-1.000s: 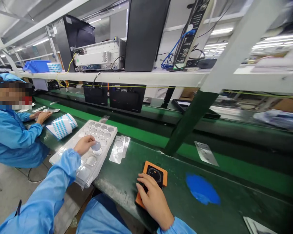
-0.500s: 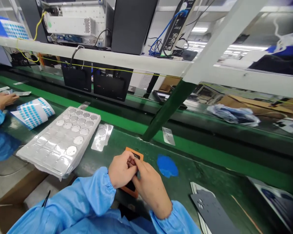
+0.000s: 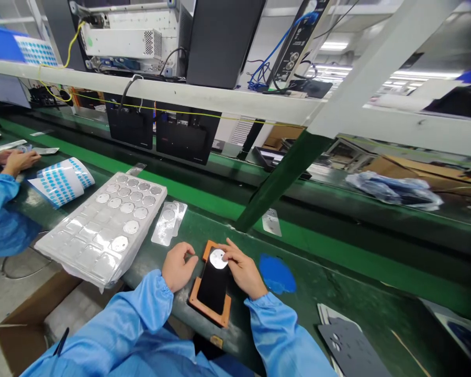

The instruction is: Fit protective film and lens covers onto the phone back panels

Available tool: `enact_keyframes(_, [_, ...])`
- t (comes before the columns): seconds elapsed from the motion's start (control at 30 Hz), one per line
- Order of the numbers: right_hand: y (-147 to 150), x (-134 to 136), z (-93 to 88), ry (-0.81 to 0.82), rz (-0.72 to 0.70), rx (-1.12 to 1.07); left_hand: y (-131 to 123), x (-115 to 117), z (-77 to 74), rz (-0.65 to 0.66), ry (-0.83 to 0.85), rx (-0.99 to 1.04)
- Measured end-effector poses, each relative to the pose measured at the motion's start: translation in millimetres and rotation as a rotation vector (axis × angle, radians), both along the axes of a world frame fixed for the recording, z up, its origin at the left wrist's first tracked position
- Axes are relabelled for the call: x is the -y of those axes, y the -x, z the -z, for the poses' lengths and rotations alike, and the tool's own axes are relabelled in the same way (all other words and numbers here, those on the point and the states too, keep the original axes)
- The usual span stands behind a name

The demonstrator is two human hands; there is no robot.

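Note:
In front of me an orange frame [image 3: 198, 301] lies on the bench with a flat black plate [image 3: 213, 287] inside it. At the plate's far end is a round white disc [image 3: 219, 258] with a small dark hole. My right hand [image 3: 245, 270] grips the disc's right edge with its fingertips; the thumb is mostly hidden. Whether the disc touches the plate I cannot tell. Left of the frame, my left hand [image 3: 178, 266] is half curled and holds nothing, its thumb and forefinger apart.
A clear plastic tray [image 3: 78, 230] holding several discs stands left, near clear film pieces [image 3: 168, 222] and a dotted sticker sheet [image 3: 65, 180]. Blue film [image 3: 277, 273] and grey plates [image 3: 349, 343] lie right. A green post [image 3: 282, 178] rises behind. A co-worker's hand [image 3: 21, 161] is far left.
My hands have moved apart, the left one drawing away to the left. The white disc and the black plate, earlier covered by my hands, now show.

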State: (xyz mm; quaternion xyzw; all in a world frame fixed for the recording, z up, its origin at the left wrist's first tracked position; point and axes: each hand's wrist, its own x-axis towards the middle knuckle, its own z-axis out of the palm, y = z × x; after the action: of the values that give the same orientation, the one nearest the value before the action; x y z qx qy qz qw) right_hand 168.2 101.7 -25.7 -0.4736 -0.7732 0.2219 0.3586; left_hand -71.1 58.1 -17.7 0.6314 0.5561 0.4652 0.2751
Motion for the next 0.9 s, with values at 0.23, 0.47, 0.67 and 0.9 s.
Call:
enact_keyframes(0.23, [-3.2, 9.3, 4.8, -0.074, 0.064, 0.136, -13.8, 2.8, 12.9, 0.077, -0.073, -0.112])
enact_keyframes(0.47, [6.4, 29.7, 2.7, -0.119, 0.001, 0.236, -14.3, 0.8, 20.4, 0.094, -0.104, -0.153])
enact_keyframes(0.67, [0.6, 31.2, 12.2, -0.192, -0.003, 0.361, -20.9, -4.5, 23.1, 0.118, -0.137, -0.142])
enact_keyframes(0.9, [19.7, 29.1, 20.0, -0.231, 0.077, 0.324, -34.5, -7.4, 31.6, 0.144, -0.126, -0.153])
